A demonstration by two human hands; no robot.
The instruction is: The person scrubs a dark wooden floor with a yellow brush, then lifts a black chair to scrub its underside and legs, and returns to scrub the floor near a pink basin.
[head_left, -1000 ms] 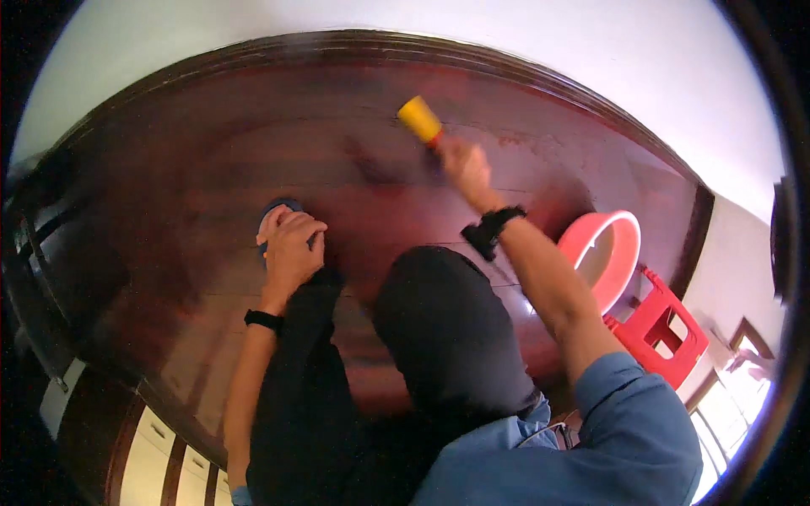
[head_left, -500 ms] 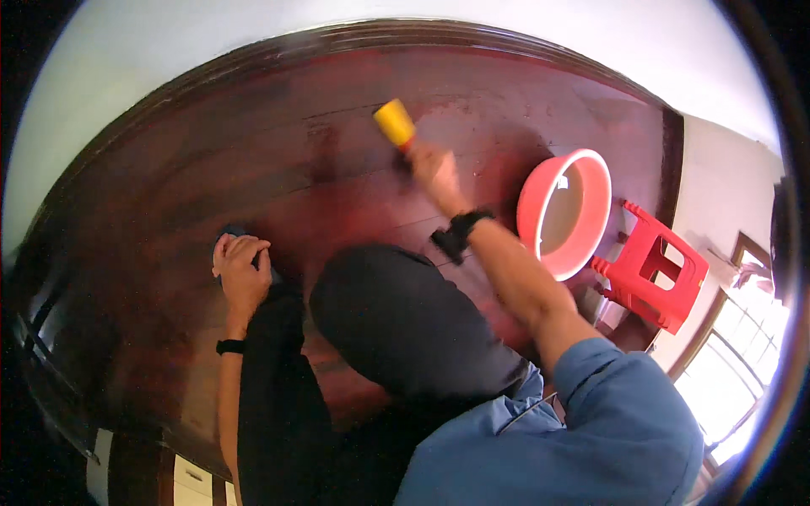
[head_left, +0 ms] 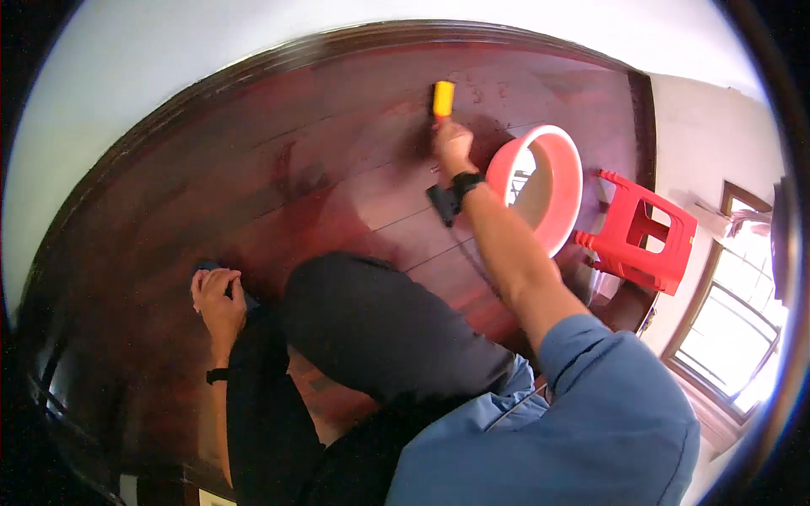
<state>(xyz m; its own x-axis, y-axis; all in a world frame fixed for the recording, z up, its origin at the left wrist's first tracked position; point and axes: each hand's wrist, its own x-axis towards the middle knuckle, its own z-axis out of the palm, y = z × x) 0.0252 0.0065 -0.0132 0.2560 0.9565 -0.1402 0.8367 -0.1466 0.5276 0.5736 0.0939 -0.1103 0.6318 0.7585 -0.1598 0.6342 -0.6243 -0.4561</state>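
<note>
My right hand (head_left: 455, 147) is closed round the red handle of a small scrub brush (head_left: 443, 99). The brush has a yellow head with a dark edge on its left side, and it is over the dark red plank floor (head_left: 337, 160). Down at the left, my left hand (head_left: 221, 302) curls over the front of my foot, which is in a dark slipper (head_left: 208, 266). Its fingers are bent, and part of them is hidden. Right of my right hand stands a pink basin (head_left: 564, 181) with cloudy water in it.
A red plastic stool (head_left: 637, 232) lies on its side beyond the basin, against the right wall (head_left: 700, 143). Dark skirting (head_left: 354, 40) runs along the far white wall. Wet, shiny patches (head_left: 308, 177) show on the floor. My bent knee (head_left: 371, 316) is between my arms.
My right hand has carried the brush to the right and farther off, nearer the basin. The brush now points straight ahead rather than to the left. My left hand stays at the foot.
</note>
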